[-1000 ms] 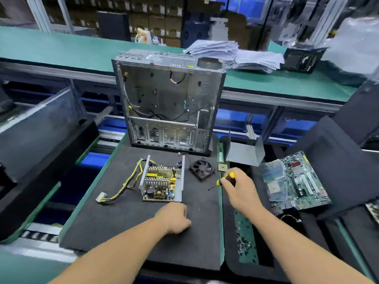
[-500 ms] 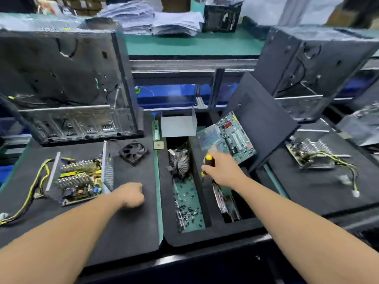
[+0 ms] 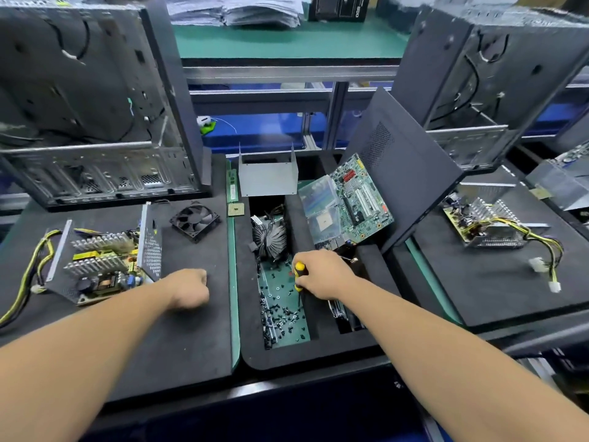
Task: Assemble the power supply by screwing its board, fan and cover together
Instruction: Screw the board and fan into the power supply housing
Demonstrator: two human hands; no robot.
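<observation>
From the head view, a yellow-and-black screwdriver [image 3: 299, 275] is gripped by the right hand [image 3: 323, 275] over a tray of dark loose screws [image 3: 282, 317]. The left hand [image 3: 188, 290], fingers curled into an empty fist, is rested on the black foam mat [image 3: 191, 339], near the open power supply board [image 3: 102, 266] and black square fan [image 3: 195, 220].

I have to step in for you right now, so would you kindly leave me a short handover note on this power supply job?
Left hand: fist resting on the black mat, holding nothing visible.
Right hand: grips the yellow-handled screwdriver, tip down over the loose screws in the green-floored tray.
Power supply board: sits in its open metal base on the left of the mat, yellow cables trailing left.
Fan: loose on the mat, behind and right of the board.
Grey metal cover: standing apart behind the tray.
Done: parts laid out.
Left: pick screws; fix board, fan and cover.
</observation>
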